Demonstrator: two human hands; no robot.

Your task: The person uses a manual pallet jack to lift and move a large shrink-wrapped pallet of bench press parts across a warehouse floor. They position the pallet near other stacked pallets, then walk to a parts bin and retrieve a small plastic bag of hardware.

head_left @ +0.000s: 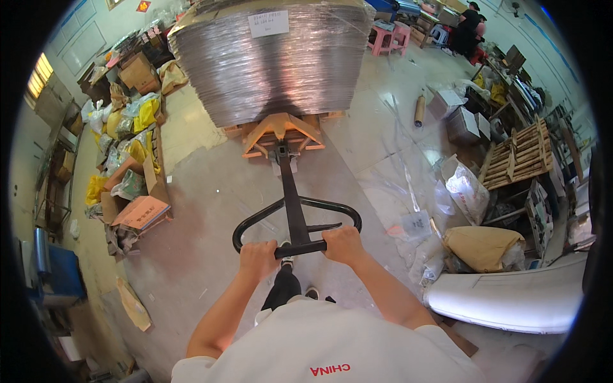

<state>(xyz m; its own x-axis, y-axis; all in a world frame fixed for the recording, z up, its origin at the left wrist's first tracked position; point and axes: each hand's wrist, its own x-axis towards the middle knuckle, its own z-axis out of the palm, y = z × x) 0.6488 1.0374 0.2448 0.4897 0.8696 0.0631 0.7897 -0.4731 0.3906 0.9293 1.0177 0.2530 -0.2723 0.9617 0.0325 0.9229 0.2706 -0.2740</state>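
Both my hands grip the black loop handle (299, 249) of a pallet jack. My left hand (258, 258) is closed round the left part of its near bar, and my right hand (343, 244) round the right part. A dark release lever (324, 226) sticks out inside the loop, close to my right hand. From the handle a black shaft (291, 191) runs forward to the yellow pallet jack body (281, 129). Beyond it stands a tall stack wrapped in clear film (268, 70), with a white paper label (268, 23) near its top.
Left of the walkway lie open cardboard boxes (142, 210) and yellow and clear bags (137, 115). On the right are a slatted wooden pallet (516, 153), a white sack (465, 188), a brown sack (485, 247) and a brown roll (419, 111). A person (469, 32) is far right, beyond pink stools (383, 39).
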